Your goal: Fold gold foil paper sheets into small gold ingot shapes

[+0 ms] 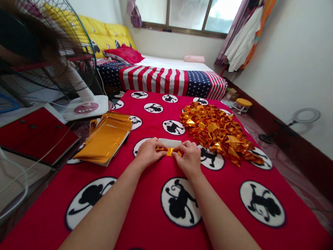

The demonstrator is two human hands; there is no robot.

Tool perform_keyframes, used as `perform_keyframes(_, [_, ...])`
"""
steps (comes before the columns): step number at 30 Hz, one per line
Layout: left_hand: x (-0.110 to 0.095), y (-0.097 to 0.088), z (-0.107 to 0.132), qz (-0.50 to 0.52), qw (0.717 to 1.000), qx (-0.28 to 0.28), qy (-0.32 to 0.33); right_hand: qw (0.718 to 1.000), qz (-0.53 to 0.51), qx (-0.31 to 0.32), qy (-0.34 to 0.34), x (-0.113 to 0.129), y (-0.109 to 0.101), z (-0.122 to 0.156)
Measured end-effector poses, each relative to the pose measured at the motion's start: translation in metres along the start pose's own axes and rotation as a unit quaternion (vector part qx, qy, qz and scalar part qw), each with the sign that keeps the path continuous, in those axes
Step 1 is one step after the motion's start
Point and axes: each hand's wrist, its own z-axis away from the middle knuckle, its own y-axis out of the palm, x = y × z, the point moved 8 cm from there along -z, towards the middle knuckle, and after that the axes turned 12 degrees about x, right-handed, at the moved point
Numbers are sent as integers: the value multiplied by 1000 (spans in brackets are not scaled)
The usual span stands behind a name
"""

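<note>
A small sheet of gold foil paper (170, 151) lies on the red cloth between my hands, its pale back (170, 142) showing along the far part and a shiny gold strip along the near part. My left hand (150, 151) pinches the left end of the gold strip. At the right end, my right hand (188, 157) does the same with thumb and fingers. Parts of the strip are hidden under the fingertips. To the left rests a stack of flat gold foil sheets (104, 139). On the right spreads a heap of folded gold foil pieces (215, 128).
The red cloth (145, 215) with monkey prints covers the work surface. An electric fan (87, 104) stands at the left beside a dark red panel (33, 132). Behind is a bed with a flag-pattern cover (161, 80). A yellow stool (244, 102) stands by the right wall.
</note>
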Motion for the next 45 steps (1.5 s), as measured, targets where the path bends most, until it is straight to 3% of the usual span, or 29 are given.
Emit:
perform_keyframes(6, [-1, 0, 0, 1, 1000, -4, 8, 999, -10, -15, 34, 11, 7, 1])
perform_keyframes(16, [6, 3, -2, 45, 998, 16, 29, 993, -60, 12, 105, -25, 7, 11])
perform_keyframes(21, [10, 4, -3, 65, 997, 27, 37, 992, -71, 26, 101, -38, 3, 12])
perform_keyframes(24, [9, 3, -3, 60, 997, 27, 37, 993, -66, -9, 94, -35, -7, 14])
perform_keyframes(27, [8, 2, -3, 49, 998, 23, 31, 993, -72, -79, 52, -11, -16, 19])
perform_keyframes(29, [6, 2, -3, 45, 998, 23, 37, 995, -92, -46, -17, 20, -4, 21])
perform_keyframes(33, [3, 2, -2, 36, 998, 14, 54, 989, -45, 125, -68, 64, 43, 27])
perform_keyframes(36, [8, 3, -3, 46, 998, 8, 50, 985, 12, 168, -35, 56, 51, 33])
perform_keyframes(40, [11, 2, -4, 60, 998, 9, 35, 980, 67, 186, 6, 31, 39, 41])
perform_keyframes(43, [-2, -3, 0, 26, 1000, -2, 2, 982, 83, 170, 11, 25, 32, 44])
perform_keyframes(45, [-22, -9, 7, -12, 998, -58, -18, 983, 88, 158, 13, 26, 33, 45])
